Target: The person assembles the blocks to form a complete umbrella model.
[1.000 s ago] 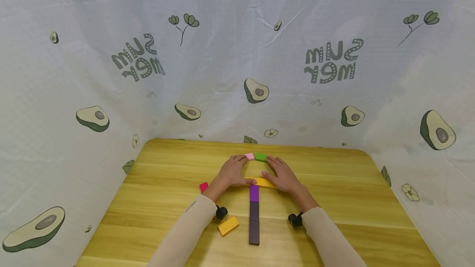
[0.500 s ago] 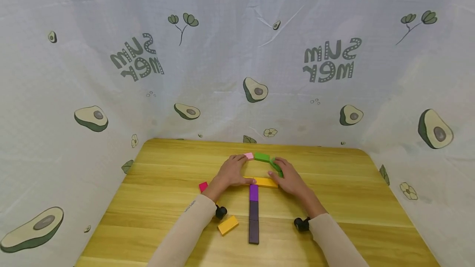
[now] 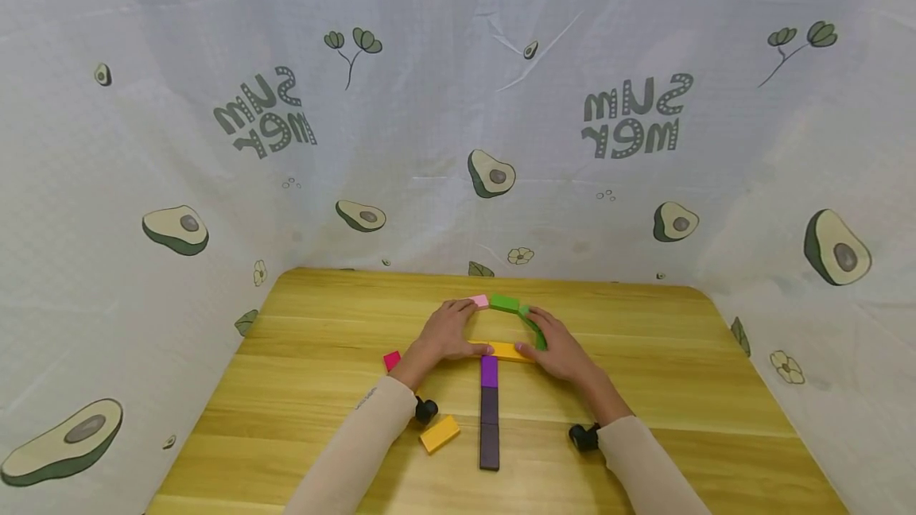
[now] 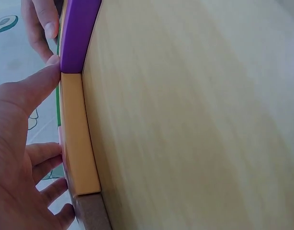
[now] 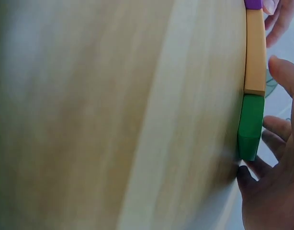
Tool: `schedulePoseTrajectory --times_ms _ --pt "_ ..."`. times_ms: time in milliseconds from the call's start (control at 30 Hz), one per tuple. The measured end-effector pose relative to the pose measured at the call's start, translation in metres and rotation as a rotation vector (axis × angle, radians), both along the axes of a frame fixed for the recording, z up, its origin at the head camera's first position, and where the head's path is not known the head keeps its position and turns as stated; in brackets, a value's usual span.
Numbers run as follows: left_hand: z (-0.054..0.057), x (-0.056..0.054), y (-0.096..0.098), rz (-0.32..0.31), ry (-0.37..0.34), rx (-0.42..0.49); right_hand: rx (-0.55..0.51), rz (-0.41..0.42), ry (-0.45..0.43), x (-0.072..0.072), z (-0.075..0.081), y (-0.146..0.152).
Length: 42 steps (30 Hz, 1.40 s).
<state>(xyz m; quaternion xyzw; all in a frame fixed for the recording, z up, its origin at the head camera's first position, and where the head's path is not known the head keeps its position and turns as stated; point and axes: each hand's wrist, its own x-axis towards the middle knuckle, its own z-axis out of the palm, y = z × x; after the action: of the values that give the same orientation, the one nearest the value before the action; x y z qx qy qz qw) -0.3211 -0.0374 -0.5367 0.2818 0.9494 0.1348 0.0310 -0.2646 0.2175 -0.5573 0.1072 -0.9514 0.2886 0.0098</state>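
Flat coloured blocks form an outline on the table. My left hand [image 3: 447,332] spreads over its left side, fingertips near a pink block [image 3: 481,302], thumb touching the orange strip [image 3: 506,351] close to a purple block [image 3: 490,372]. My right hand [image 3: 560,346] arches over the right side. Its fingers rest against a slanted dark green block [image 5: 251,124] that meets the strip's right end, and its thumb lies near the strip. A brighter green block [image 3: 504,303] lies at the top beside the pink one. What lies beneath the left palm is hidden in the head view.
Two dark blocks [image 3: 490,427] continue the column below the purple one. A loose yellow block [image 3: 440,434] and a red block [image 3: 392,360] lie left of it, the red one partly behind the left forearm. A printed cloth [image 3: 429,102] hangs around the wooden table [image 3: 680,388].
My right hand has shifted right and slightly nearer, bringing the slanted green block into sight beside the strip's right end. My left hand has stayed in place.
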Motion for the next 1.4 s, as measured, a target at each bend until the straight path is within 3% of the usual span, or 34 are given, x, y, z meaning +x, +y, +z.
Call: schedulePoseTrajectory --times_ms 333,733,1067,1267,1400 --pt "-0.003 0.001 -0.001 -0.017 -0.016 -0.002 0.024 0.008 -0.014 0.004 0.002 0.001" --pt "0.009 0.017 -0.022 -0.046 -0.02 0.052 0.028 0.006 0.02 0.019 0.008 0.003" --pt "0.012 0.04 -0.059 -0.038 -0.027 0.192 0.035 0.09 0.067 0.047 0.019 0.001" --pt "0.016 0.06 -0.076 0.032 -0.107 0.326 0.049 0.129 0.04 0.064 0.021 -0.01" --pt "0.018 0.075 -0.084 0.051 -0.121 0.338 0.047 0.153 0.016 0.074 0.022 -0.019"
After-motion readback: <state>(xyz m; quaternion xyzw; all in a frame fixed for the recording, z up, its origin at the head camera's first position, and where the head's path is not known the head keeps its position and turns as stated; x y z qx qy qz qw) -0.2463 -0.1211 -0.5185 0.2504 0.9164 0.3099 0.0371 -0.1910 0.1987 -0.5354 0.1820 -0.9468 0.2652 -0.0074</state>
